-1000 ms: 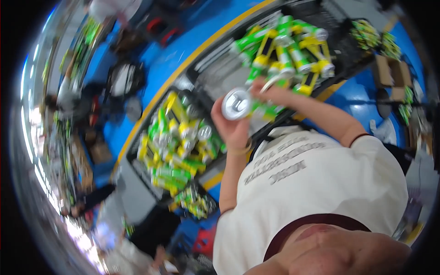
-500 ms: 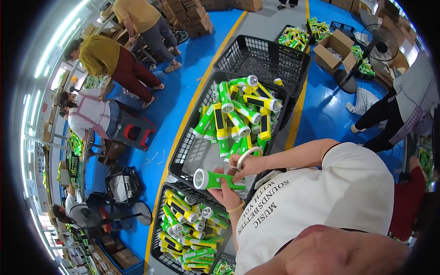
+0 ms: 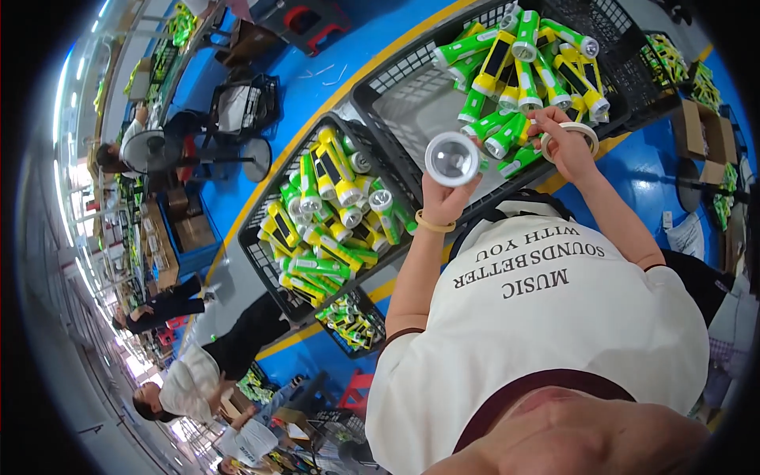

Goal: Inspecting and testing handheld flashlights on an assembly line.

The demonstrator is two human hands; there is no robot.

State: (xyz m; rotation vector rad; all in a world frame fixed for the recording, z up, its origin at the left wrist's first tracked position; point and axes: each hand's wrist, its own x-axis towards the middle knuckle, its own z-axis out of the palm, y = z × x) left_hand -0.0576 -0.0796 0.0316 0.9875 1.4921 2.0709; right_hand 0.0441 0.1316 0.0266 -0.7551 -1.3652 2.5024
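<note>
In my left hand (image 3: 445,198) is a flashlight (image 3: 452,158), its round clear lens and white rim turned up toward me; most of its body is hidden behind the head. My right hand (image 3: 568,150) is apart from it, to the right, over the near edge of the open black crate (image 3: 384,99). Its fingers are bent together beside green flashlights (image 3: 503,136); whatever is between them is too small to make out. A cream-coloured ring (image 3: 586,132) sits around that hand near the wrist. Green and yellow flashlights (image 3: 492,63) lie piled in the crate.
A second black crate (image 3: 257,253) of flashlights stands to the left, with a smaller filled crate (image 3: 372,313) nearer me. A pedestal fan (image 3: 145,150) and a blue bin (image 3: 194,257) are farther left. Other people, including a person in white (image 3: 194,380), are around. An open carton (image 3: 697,131) stands right.
My view has swung, shifting the crates up and right. The flashlight has tipped from lying sideways to lens-up in my left hand. My right hand has left its tail end and moved right.
</note>
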